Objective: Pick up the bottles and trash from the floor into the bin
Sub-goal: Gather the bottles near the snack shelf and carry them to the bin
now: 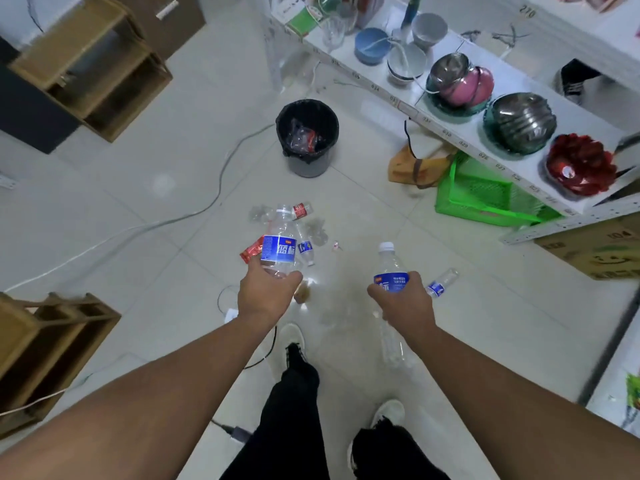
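Left hand (pixel 268 292) and right hand (pixel 403 299) are each gripping a clear bottle (left bottle (pixel 278 245), right bottle (pixel 389 271)) short of the black-lined bin (pixel 307 138), risking a toss falling short among floor litter (pixel 304 251).

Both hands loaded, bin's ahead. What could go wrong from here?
1. More bottles and a red wrapper lie on the floor between the person and the bin; a step forward could land on one and slip.
2. A white cable runs across the floor left of the bin: possible trip hazard.
3. The left hand holds its bottle by the base only, the right hand its bottle mid-body; a toss from here may miss.
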`<action>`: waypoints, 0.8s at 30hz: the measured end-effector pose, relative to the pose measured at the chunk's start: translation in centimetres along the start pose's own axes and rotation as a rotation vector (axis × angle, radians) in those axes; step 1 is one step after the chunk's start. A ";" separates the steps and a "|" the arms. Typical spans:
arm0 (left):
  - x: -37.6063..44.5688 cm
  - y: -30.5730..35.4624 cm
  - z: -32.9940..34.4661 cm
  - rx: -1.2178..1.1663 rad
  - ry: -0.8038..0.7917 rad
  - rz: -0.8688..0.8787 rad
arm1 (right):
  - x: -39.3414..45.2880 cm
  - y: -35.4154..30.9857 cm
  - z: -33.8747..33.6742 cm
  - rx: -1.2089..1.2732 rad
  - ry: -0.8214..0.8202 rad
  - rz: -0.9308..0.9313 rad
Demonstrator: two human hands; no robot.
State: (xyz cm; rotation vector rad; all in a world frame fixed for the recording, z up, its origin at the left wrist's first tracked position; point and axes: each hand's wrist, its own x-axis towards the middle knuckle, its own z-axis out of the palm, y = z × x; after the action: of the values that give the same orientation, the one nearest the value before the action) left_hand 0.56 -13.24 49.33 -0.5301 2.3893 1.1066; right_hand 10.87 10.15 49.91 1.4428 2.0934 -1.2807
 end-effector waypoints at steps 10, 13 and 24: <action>8.3 6.0 -4.6 -0.025 0.009 0.063 | 3.7 -11.9 3.5 0.028 -0.011 -0.071; 9.2 7.4 -4.5 -0.017 -0.004 0.061 | 5.0 -13.1 3.1 0.021 -0.013 -0.064; 13.2 12.6 -0.7 -0.044 0.004 -0.007 | 12.4 -15.9 1.2 -0.023 -0.113 -0.116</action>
State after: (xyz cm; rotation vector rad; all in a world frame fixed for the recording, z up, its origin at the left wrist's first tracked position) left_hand -16.98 -8.19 50.24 -0.5558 2.3696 1.1585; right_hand -8.72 14.98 49.06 1.2254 2.1357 -1.3433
